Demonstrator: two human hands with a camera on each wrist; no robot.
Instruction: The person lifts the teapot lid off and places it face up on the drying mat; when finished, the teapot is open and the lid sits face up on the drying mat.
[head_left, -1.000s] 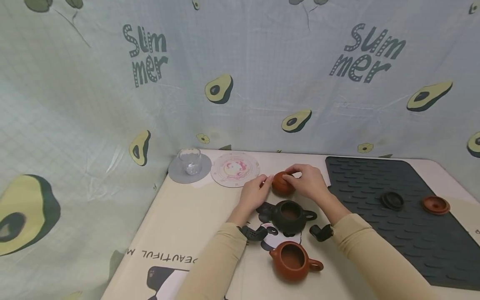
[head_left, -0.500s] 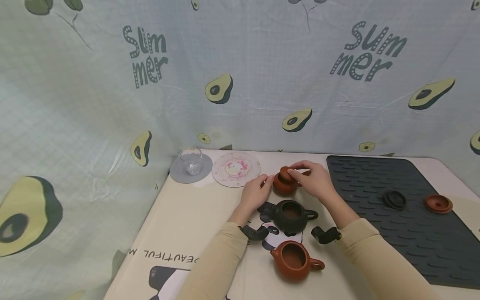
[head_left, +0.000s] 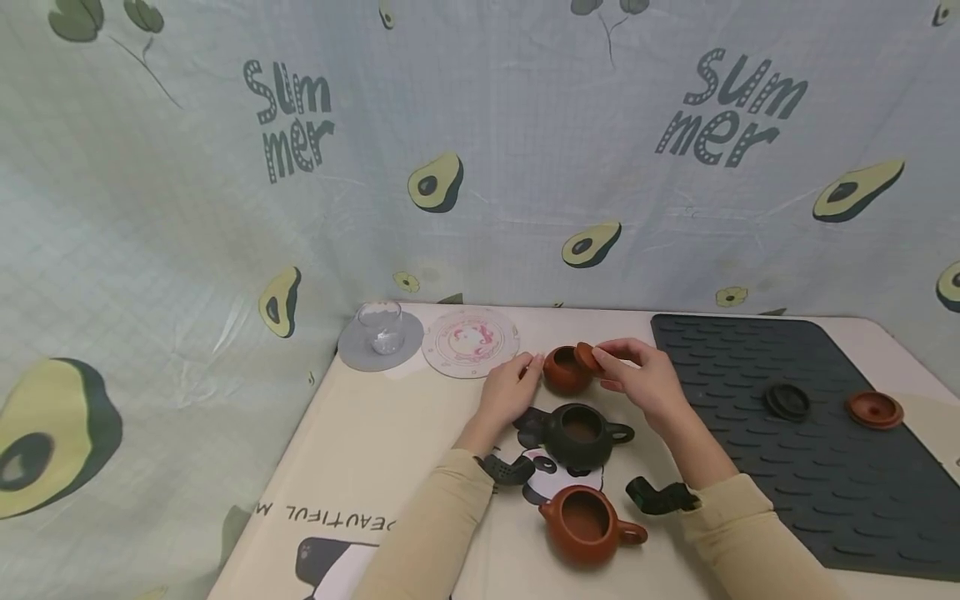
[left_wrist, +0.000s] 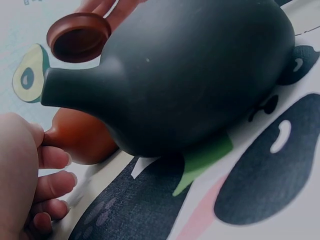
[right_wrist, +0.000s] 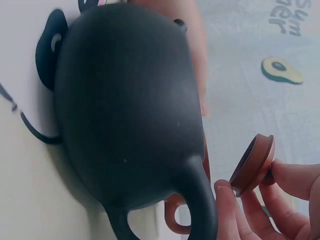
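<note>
At the far end of a row of three teapots stands a small reddish-brown teapot [head_left: 561, 377], its mouth uncovered. My left hand [head_left: 508, 392] pinches its spout between thumb and forefinger, as the left wrist view shows. My right hand [head_left: 643, 379] holds its brown lid [right_wrist: 258, 167] by the knob, tilted on edge beside the mouth. Nearer to me sits a black teapot [head_left: 576, 452] without a lid; it fills much of both wrist views. Nearest is another lidless reddish-brown teapot [head_left: 581, 546], handle to the right.
On the right lies a black ribbed mat [head_left: 757, 475] bearing a black lid [head_left: 787, 402] and a brown lid [head_left: 874, 410]. Back left, a clear glass cup [head_left: 381, 327] stands on a grey coaster [head_left: 352, 352] beside a pink-printed round mat [head_left: 442, 354]. A patterned curtain [head_left: 510, 125] hangs behind.
My right hand has lifted the lid off the far teapot and moved slightly right, turning it on edge. My left hand has stayed at the spout.
</note>
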